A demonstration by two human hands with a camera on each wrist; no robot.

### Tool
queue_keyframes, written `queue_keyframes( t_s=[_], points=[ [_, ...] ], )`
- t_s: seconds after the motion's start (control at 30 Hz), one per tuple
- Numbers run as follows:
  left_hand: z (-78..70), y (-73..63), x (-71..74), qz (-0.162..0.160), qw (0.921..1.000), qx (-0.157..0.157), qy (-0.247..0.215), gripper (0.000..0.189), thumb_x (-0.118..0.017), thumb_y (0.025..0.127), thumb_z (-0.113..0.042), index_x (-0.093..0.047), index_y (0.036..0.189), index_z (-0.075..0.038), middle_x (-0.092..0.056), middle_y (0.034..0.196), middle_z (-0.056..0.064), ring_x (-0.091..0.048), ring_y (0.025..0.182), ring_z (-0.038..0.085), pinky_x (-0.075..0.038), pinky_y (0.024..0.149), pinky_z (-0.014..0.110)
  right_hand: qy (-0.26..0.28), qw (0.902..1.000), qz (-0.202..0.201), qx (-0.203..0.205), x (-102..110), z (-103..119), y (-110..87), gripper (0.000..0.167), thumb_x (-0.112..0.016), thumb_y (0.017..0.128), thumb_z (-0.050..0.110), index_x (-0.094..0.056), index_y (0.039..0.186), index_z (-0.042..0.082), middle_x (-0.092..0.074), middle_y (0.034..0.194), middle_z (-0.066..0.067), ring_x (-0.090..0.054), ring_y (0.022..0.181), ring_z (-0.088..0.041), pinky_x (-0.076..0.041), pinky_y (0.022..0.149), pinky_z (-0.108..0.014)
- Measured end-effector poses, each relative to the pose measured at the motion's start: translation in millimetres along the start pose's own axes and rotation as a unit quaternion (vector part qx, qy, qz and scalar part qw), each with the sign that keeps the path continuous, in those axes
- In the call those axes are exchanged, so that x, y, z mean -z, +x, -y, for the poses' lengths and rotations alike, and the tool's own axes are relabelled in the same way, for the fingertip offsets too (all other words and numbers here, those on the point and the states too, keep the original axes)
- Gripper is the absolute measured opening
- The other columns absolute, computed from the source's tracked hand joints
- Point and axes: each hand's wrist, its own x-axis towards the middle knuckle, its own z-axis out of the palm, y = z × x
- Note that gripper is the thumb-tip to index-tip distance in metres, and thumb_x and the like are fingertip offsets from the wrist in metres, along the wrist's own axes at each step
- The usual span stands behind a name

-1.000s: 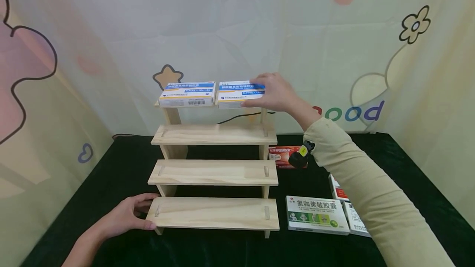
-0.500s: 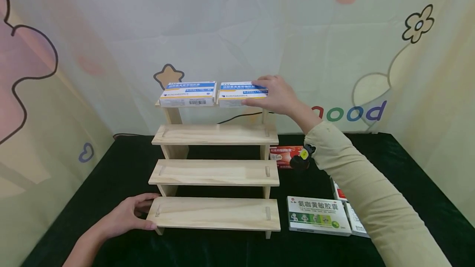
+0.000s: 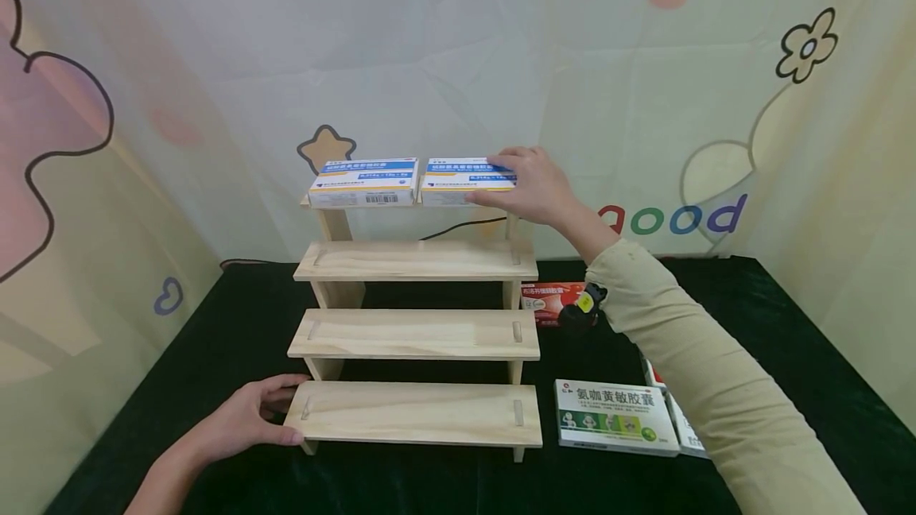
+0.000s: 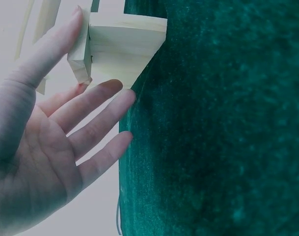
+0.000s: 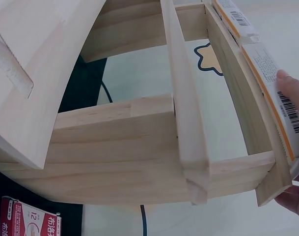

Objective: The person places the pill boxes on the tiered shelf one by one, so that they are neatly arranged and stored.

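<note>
A stepped wooden display rack (image 3: 418, 413) with several tiers stands in the middle. Two white-and-blue medicine boxes lie side by side on its top tier: a left box (image 3: 363, 183) and a right box (image 3: 458, 180). My right hand (image 3: 535, 187) grips the right box at its right end, thumb along the front and fingers over the far side. The right wrist view has the thumb (image 5: 292, 91) against that box's barcoded side. Down at the lowest tier, my left hand (image 3: 239, 418) pinches the board's left end between thumb and index finger; the other fingers (image 4: 102, 123) extend loosely.
Right of the rack lies a white-and-green medicine box (image 3: 617, 417), with other boxes partly hidden by the right sleeve (image 3: 687, 340). A red medicine box (image 3: 549, 300) sits behind, beside the rack. Dark green cloth (image 3: 401, 487) covers the table; a printed curtain (image 3: 401, 38) hangs behind.
The view shifts very slightly. The right hand stays on the right box, and the left hand keeps its place at the lowest tier; both boxes lie where they were.
</note>
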Motion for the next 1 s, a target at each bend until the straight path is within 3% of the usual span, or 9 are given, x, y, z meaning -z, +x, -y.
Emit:
queue_keyframes(
  t_s=[0.73, 1.0],
  points=[
    [-1.2, -0.6, -0.3, 0.004, 0.9999, -0.001, -0.011, 0.071, -0.072, 0.078, -0.018, -0.035, 0.131, 0.010, -0.048, 0.123, 0.030, -0.051, 0.107, 0.039, -0.047, 0.077, 0.040, 0.000, 0.9998, 0.014, 0.017, 2.2, -2.2, 1.4, 0.073, -0.060, 0.078, 0.055, -0.046, 0.133, 0.010, -0.041, 0.136, -0.013, -0.031, 0.122, -0.030, -0.030, 0.096, -0.044],
    [0.5, -0.5, 0.1, 0.007, 0.9998, -0.004, -0.020, 0.071, -0.072, 0.077, -0.017, -0.035, 0.131, 0.011, -0.048, 0.123, 0.030, -0.050, 0.108, 0.039, -0.046, 0.076, 0.037, -0.007, 0.9989, 0.018, 0.044, 5.6, -1.1, 1.6, 0.074, -0.062, 0.077, 0.054, -0.045, 0.133, 0.009, -0.037, 0.138, -0.015, -0.026, 0.125, -0.031, -0.028, 0.098, -0.047]
  ],
)
